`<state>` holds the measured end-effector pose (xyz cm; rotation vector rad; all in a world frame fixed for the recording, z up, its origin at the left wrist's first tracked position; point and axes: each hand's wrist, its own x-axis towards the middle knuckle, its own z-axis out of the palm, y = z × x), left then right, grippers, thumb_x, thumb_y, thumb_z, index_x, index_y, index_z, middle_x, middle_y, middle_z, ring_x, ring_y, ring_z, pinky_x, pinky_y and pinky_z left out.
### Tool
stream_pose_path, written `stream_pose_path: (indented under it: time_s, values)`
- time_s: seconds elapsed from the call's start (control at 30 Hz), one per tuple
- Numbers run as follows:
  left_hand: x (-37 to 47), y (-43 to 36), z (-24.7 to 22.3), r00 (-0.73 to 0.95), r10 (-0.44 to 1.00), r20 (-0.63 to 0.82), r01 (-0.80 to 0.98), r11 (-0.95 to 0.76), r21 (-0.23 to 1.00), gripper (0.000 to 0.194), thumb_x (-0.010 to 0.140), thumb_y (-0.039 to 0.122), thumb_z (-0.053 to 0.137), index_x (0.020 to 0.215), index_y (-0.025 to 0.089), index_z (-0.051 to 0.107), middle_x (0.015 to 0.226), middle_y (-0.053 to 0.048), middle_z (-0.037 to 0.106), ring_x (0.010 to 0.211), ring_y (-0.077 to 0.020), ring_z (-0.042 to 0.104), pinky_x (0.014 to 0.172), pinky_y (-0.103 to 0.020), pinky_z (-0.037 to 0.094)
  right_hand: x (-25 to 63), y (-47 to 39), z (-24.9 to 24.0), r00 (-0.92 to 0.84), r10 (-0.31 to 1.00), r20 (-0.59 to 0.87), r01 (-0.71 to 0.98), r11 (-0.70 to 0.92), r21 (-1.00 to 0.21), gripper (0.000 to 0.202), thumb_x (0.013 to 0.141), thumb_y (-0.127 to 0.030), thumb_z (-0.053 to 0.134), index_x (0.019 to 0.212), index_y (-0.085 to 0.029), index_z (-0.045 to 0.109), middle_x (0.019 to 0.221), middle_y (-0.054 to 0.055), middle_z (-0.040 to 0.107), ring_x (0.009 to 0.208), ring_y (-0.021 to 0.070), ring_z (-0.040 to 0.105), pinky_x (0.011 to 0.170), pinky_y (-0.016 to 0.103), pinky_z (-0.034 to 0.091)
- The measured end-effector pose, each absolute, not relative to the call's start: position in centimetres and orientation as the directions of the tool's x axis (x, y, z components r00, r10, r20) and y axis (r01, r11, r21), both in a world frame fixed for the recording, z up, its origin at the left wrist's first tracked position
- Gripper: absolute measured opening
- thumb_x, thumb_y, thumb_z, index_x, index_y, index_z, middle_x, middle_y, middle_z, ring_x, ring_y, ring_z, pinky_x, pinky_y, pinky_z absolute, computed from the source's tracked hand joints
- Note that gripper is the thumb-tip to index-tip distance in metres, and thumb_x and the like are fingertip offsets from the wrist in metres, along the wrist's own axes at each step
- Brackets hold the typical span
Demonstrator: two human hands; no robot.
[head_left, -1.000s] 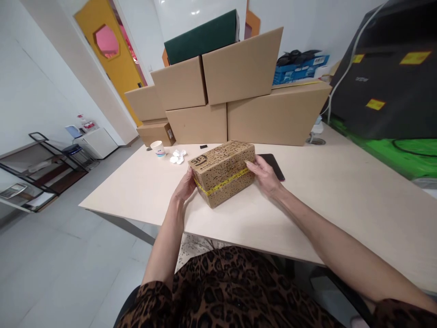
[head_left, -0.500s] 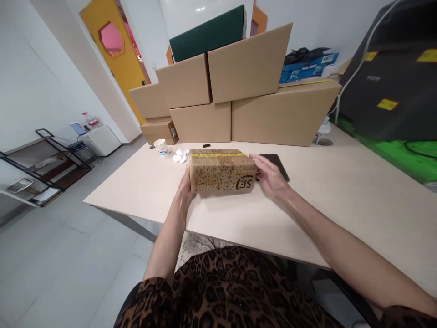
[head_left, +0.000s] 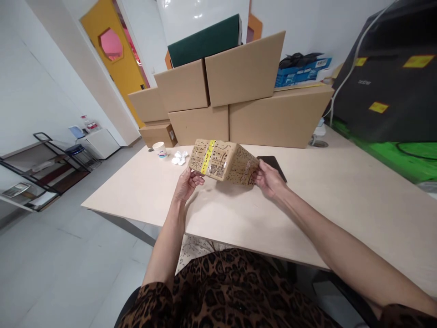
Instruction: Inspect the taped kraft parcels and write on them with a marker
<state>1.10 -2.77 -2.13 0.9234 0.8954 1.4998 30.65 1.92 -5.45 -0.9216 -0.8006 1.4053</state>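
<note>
A small brown cardboard box (head_left: 235,164) with dark printed marks and a strip of yellow tape hangs tilted above the pale table (head_left: 218,218). My left hand (head_left: 188,183) grips its lower left corner, with the fingers curled beneath the edge. At the box's right end, my right hand (head_left: 268,178) pinches the side between thumb and fingers. Behind my right hand lies a flat black object (head_left: 273,165). A crumpled white tissue (head_left: 179,157) and a paper cup (head_left: 160,149) are to the left of the box.
Large cardboard boxes (head_left: 246,68) are stacked along the table's back edge, topped by a dark green box (head_left: 205,41). A big black covered object (head_left: 385,86) stands at the right. A black rack (head_left: 44,168) is on the floor at left.
The small box has been turned and tilted, so its taped face now shows toward the left. My left hand has shifted its hold to the lower corner. The view has moved slightly.
</note>
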Motion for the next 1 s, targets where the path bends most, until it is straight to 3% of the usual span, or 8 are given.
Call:
stream_pose_path:
  time_s: [0.1, 0.17, 0.27, 0.37, 0.43, 0.63, 0.77, 1.0]
  values:
    - [1.3, -2.6, -2.3, -0.169, 0.973, 0.156, -0.377, -0.210, 0.902, 0.030, 0.096, 0.050, 0.070, 0.090, 0.020, 0.068, 0.068, 0.001, 0.068, 0.050, -0.0102, 0.057, 0.053, -0.023, 0.050, 30.4, 1.5, -5.4, -0.006, 0.991, -0.136, -0.439, -0.125, -0.890, 0.028, 0.086, -0.052, 0.076, 0.095, -0.029, 0.062, 0.065, -0.002, 0.070, 0.062, 0.0210, 0.073, 0.066, 0.038, 0.065]
    - [1.3, -2.4, -2.4, -0.233, 0.955, 0.184, -0.367, -0.262, 0.892, 0.027, 0.096, 0.045, 0.070, 0.085, 0.021, 0.069, 0.071, 0.000, 0.069, 0.060, -0.0114, 0.062, 0.061, -0.022, 0.052, 30.2, 1.1, -5.0, -0.054, 0.983, -0.178, -0.402, -0.185, -0.897, 0.026, 0.088, -0.049, 0.076, 0.094, -0.027, 0.062, 0.063, -0.001, 0.070, 0.057, 0.0202, 0.072, 0.063, 0.037, 0.065]
    - [1.5, -2.5, -2.5, -0.298, 0.928, 0.222, -0.346, -0.322, 0.881, 0.015, 0.095, 0.037, 0.072, 0.093, 0.022, 0.075, 0.097, -0.004, 0.078, 0.103, -0.0168, 0.072, 0.088, -0.023, 0.055, 29.9, 0.4, -4.4, -0.144, 0.949, -0.282, -0.309, -0.314, -0.898, 0.019, 0.095, -0.038, 0.071, 0.088, -0.023, 0.061, 0.058, 0.001, 0.067, 0.048, 0.0177, 0.067, 0.053, 0.031, 0.062]
    - [2.1, -3.2, -2.3, -0.221, 0.938, 0.268, -0.321, -0.330, 0.888, 0.027, 0.086, 0.035, 0.082, 0.112, 0.027, 0.078, 0.129, -0.002, 0.077, 0.145, -0.0237, 0.055, 0.116, -0.030, 0.046, 29.4, -0.6, -4.0, -0.215, 0.912, -0.348, -0.230, -0.394, -0.890, 0.018, 0.099, -0.024, 0.062, 0.082, -0.019, 0.061, 0.054, 0.005, 0.066, 0.042, 0.0179, 0.065, 0.044, 0.029, 0.059]
    - [2.6, -3.8, -2.1, -0.141, 0.942, 0.304, -0.286, -0.333, 0.899, 0.043, 0.082, 0.038, 0.087, 0.123, 0.028, 0.076, 0.139, -0.001, 0.073, 0.156, -0.0266, 0.043, 0.125, -0.033, 0.039, 29.0, -1.3, -3.7, -0.249, 0.898, -0.363, -0.201, -0.414, -0.888, 0.021, 0.100, -0.019, 0.058, 0.079, -0.018, 0.061, 0.053, 0.006, 0.066, 0.041, 0.0198, 0.066, 0.040, 0.028, 0.057]
    - [2.5, -3.5, -2.5, -0.112, 0.931, 0.347, -0.193, -0.363, 0.912, 0.068, 0.085, 0.058, 0.082, 0.142, 0.026, 0.065, 0.154, -0.006, 0.063, 0.157, -0.0300, 0.040, 0.131, -0.040, 0.032, 28.8, -2.0, -2.5, -0.292, 0.890, -0.351, -0.196, -0.415, -0.889, 0.027, 0.104, -0.020, 0.051, 0.079, -0.017, 0.060, 0.052, 0.009, 0.068, 0.041, 0.0202, 0.067, 0.035, 0.026, 0.053]
    - [2.0, -2.6, -3.2, -0.097, 0.936, 0.337, -0.246, -0.351, 0.904, 0.077, 0.084, 0.073, 0.073, 0.142, 0.023, 0.064, 0.152, -0.009, 0.064, 0.154, -0.0329, 0.045, 0.130, -0.046, 0.035, 29.1, -1.8, -2.0, -0.344, 0.911, -0.228, -0.302, -0.337, -0.892, 0.031, 0.103, -0.031, 0.059, 0.077, -0.015, 0.064, 0.055, 0.008, 0.070, 0.039, 0.0174, 0.065, 0.033, 0.023, 0.049]
    - [1.9, -2.6, -3.4, -0.018, 0.987, 0.159, -0.328, -0.156, 0.932, 0.080, 0.080, 0.063, 0.083, 0.147, 0.029, 0.057, 0.150, -0.006, 0.066, 0.143, -0.0317, 0.058, 0.119, -0.047, 0.049, 29.3, -2.2, -1.5, -0.322, 0.942, 0.100, -0.438, -0.055, -0.897, 0.044, 0.084, -0.058, 0.078, 0.069, -0.018, 0.067, 0.051, 0.004, 0.068, 0.036, 0.0132, 0.058, 0.034, 0.022, 0.042]
